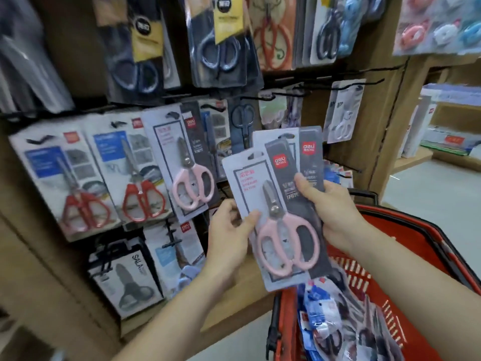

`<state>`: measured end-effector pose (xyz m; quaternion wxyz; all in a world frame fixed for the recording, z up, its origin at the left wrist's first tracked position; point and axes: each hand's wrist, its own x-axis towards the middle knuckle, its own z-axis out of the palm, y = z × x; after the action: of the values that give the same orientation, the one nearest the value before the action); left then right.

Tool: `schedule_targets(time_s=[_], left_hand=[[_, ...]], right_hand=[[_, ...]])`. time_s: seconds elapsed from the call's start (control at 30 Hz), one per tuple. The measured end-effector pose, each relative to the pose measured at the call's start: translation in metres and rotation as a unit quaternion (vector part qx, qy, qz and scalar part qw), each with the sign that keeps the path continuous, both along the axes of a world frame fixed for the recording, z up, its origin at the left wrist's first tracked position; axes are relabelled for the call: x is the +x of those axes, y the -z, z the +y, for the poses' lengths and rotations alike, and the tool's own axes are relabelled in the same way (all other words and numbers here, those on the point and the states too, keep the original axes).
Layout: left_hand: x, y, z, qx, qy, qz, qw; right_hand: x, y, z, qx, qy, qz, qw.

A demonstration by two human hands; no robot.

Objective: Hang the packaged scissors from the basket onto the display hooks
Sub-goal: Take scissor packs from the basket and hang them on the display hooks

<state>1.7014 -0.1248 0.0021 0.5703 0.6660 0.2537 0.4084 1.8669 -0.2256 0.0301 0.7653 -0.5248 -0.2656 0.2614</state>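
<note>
I hold a small stack of packaged pink-handled scissors [279, 220] in front of the display. My left hand [230, 231] pinches the front pack's left edge. My right hand [329, 207] grips the stack's right side, thumb across the dark card. A second pack [309, 149] shows behind the front one. A matching pink scissors pack [186, 162] hangs on a hook to the left. The red basket [406, 246] sits below right with several more packs [338, 324] inside.
Red-handled scissors packs [86, 178] hang at the left, black-handled ones [218, 40] above. Bare black hooks [364, 83] jut out at upper right. Grey scissors packs [130, 280] hang low on the wooden panel. A side shelf [447, 126] with boxes stands at the right.
</note>
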Motion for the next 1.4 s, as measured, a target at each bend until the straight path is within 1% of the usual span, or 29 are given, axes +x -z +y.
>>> schedule_targets(time_s=[0.1,0.17,0.23,0.33,0.5,0.67,0.83,0.9,0.97,1.07,1.13,1.2,1.23,1.3,1.33,1.4], left_hand=[[-0.026,-0.017,0.014,0.002,-0.041,-0.060,0.997],[-0.041,-0.026,0.025,0.008,-0.085,-0.098,0.992],[-0.054,-0.033,0.038,0.023,-0.133,-0.115,0.984],[-0.067,-0.040,0.054,0.038,-0.180,-0.120,0.976],[-0.069,-0.055,0.074,0.056,-0.216,-0.105,0.969],[-0.065,-0.058,0.087,0.062,-0.242,-0.101,0.963],[-0.058,-0.061,0.103,0.056,-0.249,-0.077,0.964],[-0.051,-0.060,0.110,0.068,-0.265,-0.055,0.960],[-0.045,-0.053,0.109,0.115,-0.305,-0.022,0.945],[-0.046,-0.032,0.107,0.250,-0.321,-0.021,0.913],[-0.050,-0.020,0.112,0.367,-0.330,0.007,0.870],[-0.054,-0.016,0.119,0.453,-0.341,0.072,0.820],[-0.055,-0.014,0.123,0.472,-0.344,0.114,0.804],[-0.058,-0.009,0.132,0.484,-0.345,0.188,0.782],[-0.061,-0.006,0.137,0.488,-0.346,0.209,0.774],[-0.066,-0.003,0.144,0.496,-0.349,0.218,0.765]], right_hand=[[-0.013,-0.006,0.032,-0.008,-0.006,-0.007,1.000],[-0.020,-0.003,0.045,-0.006,0.028,-0.018,0.999],[-0.025,0.002,0.053,-0.018,0.057,-0.041,0.997],[-0.029,0.007,0.059,-0.040,0.073,-0.047,0.995],[-0.037,0.008,0.064,-0.043,0.059,-0.041,0.996],[-0.039,0.007,0.064,-0.045,0.056,-0.056,0.996],[-0.040,0.007,0.061,-0.054,0.058,-0.072,0.994],[-0.039,0.007,0.060,-0.054,0.062,-0.085,0.993],[-0.039,0.006,0.058,-0.060,0.065,-0.107,0.990],[-0.040,0.003,0.057,-0.074,0.063,-0.147,0.984],[-0.042,0.001,0.058,-0.074,0.060,-0.164,0.982],[-0.047,-0.002,0.060,-0.071,0.056,-0.181,0.979],[-0.049,-0.003,0.061,-0.069,0.057,-0.191,0.978],[-0.052,-0.008,0.065,-0.065,0.062,-0.217,0.972],[-0.052,-0.011,0.068,-0.060,0.063,-0.235,0.968],[-0.051,-0.018,0.077,-0.043,0.061,-0.272,0.959]])
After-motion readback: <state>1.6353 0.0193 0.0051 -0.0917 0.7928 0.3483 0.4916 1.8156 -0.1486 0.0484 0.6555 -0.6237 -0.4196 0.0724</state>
